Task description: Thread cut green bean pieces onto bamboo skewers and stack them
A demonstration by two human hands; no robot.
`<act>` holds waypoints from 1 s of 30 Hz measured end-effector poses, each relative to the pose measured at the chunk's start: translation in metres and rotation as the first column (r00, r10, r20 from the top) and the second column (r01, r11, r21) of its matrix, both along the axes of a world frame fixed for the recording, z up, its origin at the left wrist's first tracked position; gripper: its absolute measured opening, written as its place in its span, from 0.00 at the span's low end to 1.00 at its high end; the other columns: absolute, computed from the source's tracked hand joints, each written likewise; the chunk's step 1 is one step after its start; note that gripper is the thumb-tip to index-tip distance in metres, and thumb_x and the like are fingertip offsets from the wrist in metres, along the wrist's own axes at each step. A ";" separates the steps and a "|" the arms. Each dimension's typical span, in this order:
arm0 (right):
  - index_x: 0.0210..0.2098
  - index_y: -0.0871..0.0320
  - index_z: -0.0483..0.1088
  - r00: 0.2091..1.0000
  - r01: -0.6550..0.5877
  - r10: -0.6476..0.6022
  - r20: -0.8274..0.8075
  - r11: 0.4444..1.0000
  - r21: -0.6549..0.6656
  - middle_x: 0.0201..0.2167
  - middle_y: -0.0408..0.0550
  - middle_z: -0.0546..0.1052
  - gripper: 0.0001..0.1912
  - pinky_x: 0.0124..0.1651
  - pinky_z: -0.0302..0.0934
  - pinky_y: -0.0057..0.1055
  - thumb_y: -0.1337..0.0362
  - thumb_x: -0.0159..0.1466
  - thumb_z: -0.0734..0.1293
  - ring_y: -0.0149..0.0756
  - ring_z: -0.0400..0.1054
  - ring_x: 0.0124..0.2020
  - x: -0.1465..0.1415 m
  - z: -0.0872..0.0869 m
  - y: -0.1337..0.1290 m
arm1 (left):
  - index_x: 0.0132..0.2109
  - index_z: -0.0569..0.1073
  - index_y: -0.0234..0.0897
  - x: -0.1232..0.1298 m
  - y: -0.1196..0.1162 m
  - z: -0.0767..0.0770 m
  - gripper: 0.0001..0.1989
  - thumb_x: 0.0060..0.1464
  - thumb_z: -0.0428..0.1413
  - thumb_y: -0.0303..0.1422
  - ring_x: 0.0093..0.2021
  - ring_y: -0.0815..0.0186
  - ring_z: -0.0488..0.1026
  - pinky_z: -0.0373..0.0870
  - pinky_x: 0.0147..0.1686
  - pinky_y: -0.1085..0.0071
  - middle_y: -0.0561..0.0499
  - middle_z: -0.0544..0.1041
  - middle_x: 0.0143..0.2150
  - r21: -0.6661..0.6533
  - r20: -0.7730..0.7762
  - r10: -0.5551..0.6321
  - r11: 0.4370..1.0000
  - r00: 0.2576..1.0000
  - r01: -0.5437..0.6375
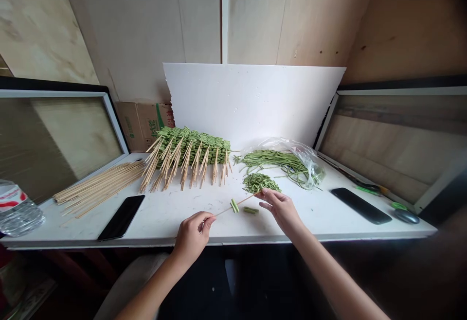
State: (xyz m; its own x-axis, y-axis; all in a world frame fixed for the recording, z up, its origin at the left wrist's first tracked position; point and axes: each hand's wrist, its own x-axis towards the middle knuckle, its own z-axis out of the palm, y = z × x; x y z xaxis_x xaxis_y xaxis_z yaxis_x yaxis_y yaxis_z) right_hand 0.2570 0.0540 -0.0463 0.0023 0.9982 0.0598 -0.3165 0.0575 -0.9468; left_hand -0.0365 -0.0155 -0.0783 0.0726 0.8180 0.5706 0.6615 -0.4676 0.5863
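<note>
At the far left of the white bench (160, 222) stands a clear plastic bottle with a red-and-white label (16, 210). Beside it lies a loose, spread bundle of bare, pale wooden sticks (102, 184), and nearer the front edge a flat black rectangular phone (122, 218) rests at a slant. Next comes a tall stack of green bean pieces on sticks (197, 146), its pale stick ends fanning toward the front in clusters. In front of the stack's right part, the left hand (193, 232) has its grip pinched on the near end of a thin wooden skewer (244, 200). The skewer is held above the bench, slanting up to the right, with short green bean pieces (234, 206) across its middle. Just right of these, a few cut green lengths (251, 210) lie on the bench. Behind them is a heap of short-cut green beans (260, 182). The right hand (280, 205) grasps the skewer's far end between thumb and fingertips, its other fingers loosely bent. Behind it, long uncut green beans (273, 159) spill from a clear plastic bag (314, 169). Farthest right lies a black, round-cornered slab (361, 205).
</note>
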 end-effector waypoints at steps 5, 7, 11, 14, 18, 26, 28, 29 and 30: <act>0.36 0.56 0.84 0.999 -0.025 0.024 0.024 0.999 0.021 0.47 0.56 0.84 0.18 0.52 0.73 0.42 0.49 0.55 0.80 0.54 0.73 0.58 -0.017 -0.007 -0.009 | 0.37 0.77 0.38 0.004 -0.004 -0.001 0.14 0.69 0.51 0.37 0.27 0.67 0.72 0.67 0.30 0.73 0.49 0.79 0.30 -0.011 0.015 -0.010 1.000 1.000 0.010; 0.35 0.56 0.84 0.996 -0.055 0.053 0.074 0.998 0.027 0.45 0.55 0.84 0.18 0.51 0.73 0.42 0.49 0.54 0.80 0.52 0.76 0.53 -0.029 -0.011 -0.016 | 0.37 0.77 0.38 0.008 -0.007 -0.001 0.14 0.69 0.51 0.37 0.27 0.67 0.73 0.68 0.30 0.73 0.49 0.79 0.30 -0.003 0.020 -0.026 1.000 0.999 0.026; 0.32 0.56 0.84 0.986 -0.077 0.069 0.154 0.996 0.047 0.35 0.51 0.84 0.17 0.47 0.72 0.40 0.48 0.53 0.80 0.44 0.77 0.38 -0.048 -0.013 -0.029 | 0.39 0.77 0.39 0.014 -0.011 -0.002 0.12 0.69 0.51 0.36 0.28 0.66 0.74 0.69 0.31 0.72 0.48 0.80 0.32 0.027 0.046 -0.035 0.999 0.998 0.033; 0.30 0.56 0.83 0.982 -0.066 0.054 0.181 0.996 0.063 0.32 0.50 0.83 0.19 0.46 0.70 0.39 0.46 0.53 0.80 0.41 0.75 0.34 -0.052 -0.013 -0.034 | 0.39 0.77 0.39 0.016 -0.011 -0.004 0.12 0.69 0.52 0.35 0.28 0.66 0.74 0.69 0.31 0.72 0.49 0.80 0.32 0.050 0.044 -0.026 0.998 0.999 0.024; 0.29 0.56 0.82 0.971 -0.069 0.057 0.230 0.997 0.045 0.29 0.49 0.82 0.21 0.45 0.69 0.38 0.44 0.53 0.79 0.40 0.74 0.32 -0.053 -0.014 -0.036 | 0.38 0.77 0.39 0.015 -0.011 -0.005 0.12 0.68 0.52 0.33 0.29 0.66 0.75 0.69 0.31 0.73 0.49 0.80 0.31 0.061 0.024 -0.031 0.998 0.999 0.029; 0.46 0.50 0.83 0.886 -0.151 0.024 0.463 0.959 0.239 0.48 0.52 0.83 0.22 0.48 0.70 0.43 0.43 0.63 0.71 0.51 0.74 0.49 -0.024 0.002 -0.018 | 0.39 0.77 0.38 0.008 -0.004 0.007 0.12 0.68 0.53 0.38 0.28 0.66 0.76 0.71 0.31 0.73 0.50 0.79 0.30 0.028 0.104 0.033 0.999 0.994 -0.036; 0.44 0.48 0.84 0.778 -0.113 -0.137 0.613 0.930 0.350 0.45 0.53 0.83 0.19 0.53 0.67 0.50 0.44 0.63 0.72 0.56 0.71 0.52 -0.014 -0.002 -0.011 | 0.39 0.77 0.38 0.005 -0.001 0.007 0.12 0.68 0.53 0.38 0.28 0.65 0.76 0.71 0.31 0.73 0.50 0.79 0.29 0.020 0.113 0.053 0.998 0.992 -0.055; 0.41 0.47 0.84 0.713 -0.103 -0.212 0.668 0.911 0.399 0.43 0.53 0.83 0.17 0.55 0.65 0.53 0.45 0.62 0.73 0.58 0.70 0.52 -0.010 -0.006 -0.008 | 0.38 0.77 0.38 0.003 0.001 0.006 0.12 0.68 0.53 0.38 0.28 0.65 0.76 0.71 0.31 0.73 0.51 0.79 0.28 0.012 0.114 0.057 0.998 0.992 -0.058; 0.38 0.46 0.85 0.660 -0.101 -0.267 0.703 0.895 0.435 0.42 0.54 0.83 0.14 0.58 0.62 0.56 0.46 0.60 0.74 0.59 0.68 0.52 -0.008 -0.011 -0.005 | 0.38 0.77 0.38 0.002 0.002 0.004 0.12 0.68 0.54 0.39 0.28 0.65 0.77 0.71 0.31 0.73 0.51 0.79 0.28 0.003 0.113 0.059 0.998 0.992 -0.060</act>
State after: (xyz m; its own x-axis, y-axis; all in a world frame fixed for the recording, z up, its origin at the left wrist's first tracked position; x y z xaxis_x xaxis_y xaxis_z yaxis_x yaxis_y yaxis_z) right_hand 0.2495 0.0492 -0.0569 -0.1435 0.8714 0.4691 0.4906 0.4743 -0.7310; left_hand -0.0349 -0.0131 -0.0740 -0.0410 0.8154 0.5774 0.6180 -0.4334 0.6559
